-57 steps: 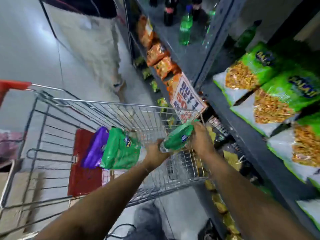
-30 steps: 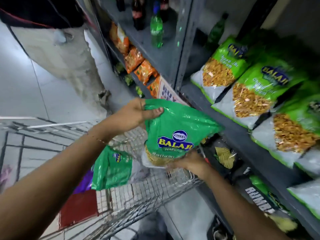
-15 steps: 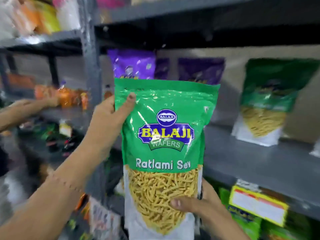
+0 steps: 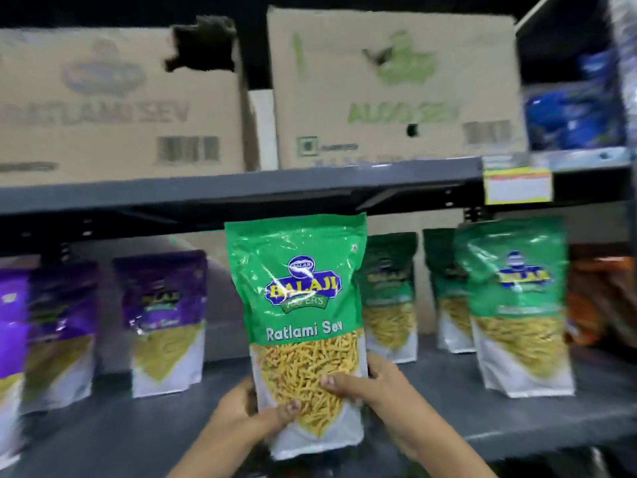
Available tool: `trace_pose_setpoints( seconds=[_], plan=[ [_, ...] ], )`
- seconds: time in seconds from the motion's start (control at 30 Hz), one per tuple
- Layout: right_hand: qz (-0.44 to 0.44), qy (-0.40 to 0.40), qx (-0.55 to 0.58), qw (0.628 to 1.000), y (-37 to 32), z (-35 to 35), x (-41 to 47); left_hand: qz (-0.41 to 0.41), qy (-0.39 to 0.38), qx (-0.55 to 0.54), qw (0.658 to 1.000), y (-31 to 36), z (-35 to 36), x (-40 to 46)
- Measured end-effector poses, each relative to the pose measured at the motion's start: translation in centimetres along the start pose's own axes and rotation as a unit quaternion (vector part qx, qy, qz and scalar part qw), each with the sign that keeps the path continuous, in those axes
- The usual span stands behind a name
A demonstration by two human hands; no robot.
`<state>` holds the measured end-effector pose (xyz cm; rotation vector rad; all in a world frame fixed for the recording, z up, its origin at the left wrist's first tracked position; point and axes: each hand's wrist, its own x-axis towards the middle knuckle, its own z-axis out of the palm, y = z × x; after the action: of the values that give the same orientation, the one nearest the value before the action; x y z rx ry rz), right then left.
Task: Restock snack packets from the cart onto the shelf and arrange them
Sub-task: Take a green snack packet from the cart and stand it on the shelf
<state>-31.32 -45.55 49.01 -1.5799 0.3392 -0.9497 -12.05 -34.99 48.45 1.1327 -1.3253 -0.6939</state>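
The Ratlami Sev packet (image 4: 303, 326) is gripped upright by the left hand (image 4: 248, 414) and right hand (image 4: 375, 384). A gap on the shelf (image 4: 138, 432) lies behind it, flanked by purple packets (image 4: 165, 322) and green packets (image 4: 517, 305).

Both hands, left (image 4: 255, 414) and right (image 4: 370, 386), and forearms are bare, sleeveless and ungloved.

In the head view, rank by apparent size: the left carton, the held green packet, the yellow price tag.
1. Left carton, cut off by the frame.
2. Held green packet, enlarged by nearness.
3. Yellow price tag.
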Motion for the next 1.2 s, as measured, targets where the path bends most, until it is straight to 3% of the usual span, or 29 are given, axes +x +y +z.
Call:
trace_pose_setpoints(
  seconds=[0.23,0.4,0.7,0.93,1.1,1.2],
  plan=[
    [-0.025,0.102,0.040,0.994,0.7,-8.1,2.3,0.018,0.051,0.036,0.998,-2.2,7.3,7.9],
    [-0.016,0.139,0.030,0.990,1.4,-11.6,2.7,-0.013,0.056,0.050,0.997,-3.3,10.0,10.8],
    [0.003,0.153,0.048,0.987,3.8,-14.5,3.5,-0.041,0.065,0.114,0.990,-4.9,11.9,12.1],
    [0.018,0.158,0.045,0.986,4.6,-14.9,4.0,-0.037,0.039,0.104,0.993,-6.1,11.7,12.0],
    [0.014,0.198,-0.074,0.977,4.1,-13.8,2.7,-0.006,0.048,0.179,0.983,-4.7,11.5,9.8],
    [-0.067,0.299,-0.180,0.935,3.0,-11.4,0.7,0.014,0.121,0.073,0.990,-3.2,9.2,6.3]
  ],
)
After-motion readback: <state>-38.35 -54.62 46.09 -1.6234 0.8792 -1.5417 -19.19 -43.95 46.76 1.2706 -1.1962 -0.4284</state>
